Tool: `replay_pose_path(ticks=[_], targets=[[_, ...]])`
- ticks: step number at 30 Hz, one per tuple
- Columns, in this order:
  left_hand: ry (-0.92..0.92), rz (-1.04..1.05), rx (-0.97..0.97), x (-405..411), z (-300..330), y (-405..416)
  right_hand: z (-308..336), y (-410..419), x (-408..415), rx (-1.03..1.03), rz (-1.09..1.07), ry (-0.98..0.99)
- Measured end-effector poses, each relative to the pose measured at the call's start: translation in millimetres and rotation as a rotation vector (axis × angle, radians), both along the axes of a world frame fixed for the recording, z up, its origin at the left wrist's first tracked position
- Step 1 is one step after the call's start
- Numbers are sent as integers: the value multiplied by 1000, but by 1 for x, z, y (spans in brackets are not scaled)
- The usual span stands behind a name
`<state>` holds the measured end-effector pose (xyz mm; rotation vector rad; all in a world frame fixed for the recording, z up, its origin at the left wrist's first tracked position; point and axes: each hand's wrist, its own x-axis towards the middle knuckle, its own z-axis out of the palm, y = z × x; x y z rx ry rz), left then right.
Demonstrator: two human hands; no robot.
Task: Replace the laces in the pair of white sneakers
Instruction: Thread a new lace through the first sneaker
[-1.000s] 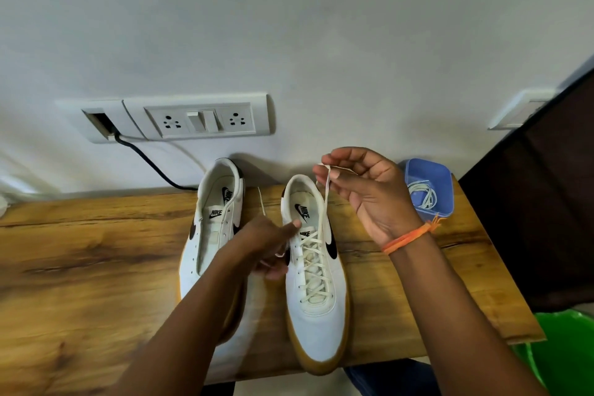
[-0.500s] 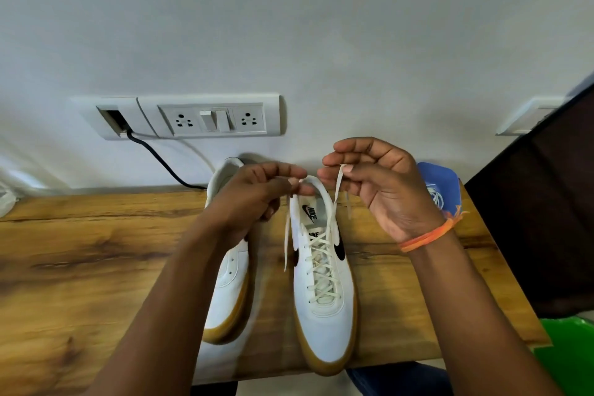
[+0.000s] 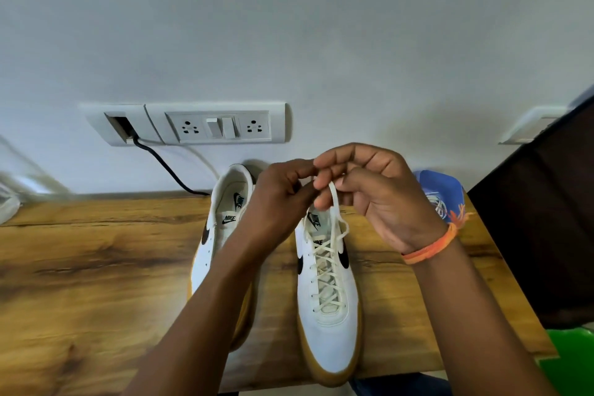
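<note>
A blue tub point(image 3: 445, 190) sits on the wooden worktop point(image 3: 80, 267) just right of the grip, with pale laces coiled inside. Behind stands a white wall with a socket panel point(image 3: 215, 123) and a black cable point(image 3: 167, 167). Both hands meet above the right sneaker point(image 3: 331, 331): the right hand point(image 3: 376, 196) and left hand point(image 3: 279, 199) each pinch an end of the cream lace point(image 3: 326, 267), which runs down into its eyelets. The unlaced left sneaker point(image 3: 221, 228) lies beneath the left wrist.
</note>
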<state>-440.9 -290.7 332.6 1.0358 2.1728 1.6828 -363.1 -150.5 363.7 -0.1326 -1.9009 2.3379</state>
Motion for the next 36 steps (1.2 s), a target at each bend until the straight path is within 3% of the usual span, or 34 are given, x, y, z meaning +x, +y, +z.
replay_pose_path(ticks=[4, 7, 9, 12, 14, 19, 23, 25, 27, 29, 31, 34, 36], targets=[[140, -4, -12, -4, -6, -1, -5, 4, 0, -89, 38, -70], [72, 43, -56, -6, -9, 1, -11, 6, -1, -114, -29, -88], [40, 118, -116, -5, -11, 2, -17, 9, -2, 67, -139, -102], [55, 192, -136, -3, -13, 2, -30, 10, -2, 527, -187, -110], [27, 211, -124, -3, -17, 4, -39, 8, -5, 660, -185, -83], [-219, 187, -94, -5, -29, 5, -51, 6, -9, 725, -204, 14], [-306, 84, -121, -12, -32, 0, -60, 16, -11, 598, -228, -58], [-250, 118, -164, -16, -37, -1, -69, 24, -14, 564, -291, -118], [-82, 157, -311, -17, -47, -1, -81, 28, -19, 573, -314, -205], [114, 180, -551, -16, -61, 0, -95, 32, -27, 774, -255, -262], [157, 219, -705, -14, -75, 0, -103, 30, -38, 1078, -111, -303], [123, 171, -684, -10, -78, 1, -106, 19, -54, 1617, 37, -392], [89, 112, -653, -7, -77, 2, -108, 10, -61, 1782, 97, -381]])
